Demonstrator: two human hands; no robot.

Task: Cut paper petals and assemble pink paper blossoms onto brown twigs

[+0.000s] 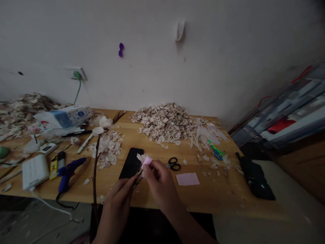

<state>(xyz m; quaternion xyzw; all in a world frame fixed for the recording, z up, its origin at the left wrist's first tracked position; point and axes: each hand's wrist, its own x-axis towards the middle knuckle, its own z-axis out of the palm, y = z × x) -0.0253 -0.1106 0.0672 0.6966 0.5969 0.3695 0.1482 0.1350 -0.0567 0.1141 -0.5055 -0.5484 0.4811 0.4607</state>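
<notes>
My left hand is closed on a thin brown twig just above the table's near edge. White petals show at the twig's upper end. My right hand pinches a small piece of pink paper against the twig, right beside the petals; the fingertips partly cover where they meet. Behind my hands lies a black phone. To the right are black-handled scissors and a flat pink paper rectangle.
A large heap of dried petals rests against the wall. A tall branch with white blossoms rises left of my hands. Further left are a blue glue gun and a white power bank. Green scissors and a dark pouch lie right.
</notes>
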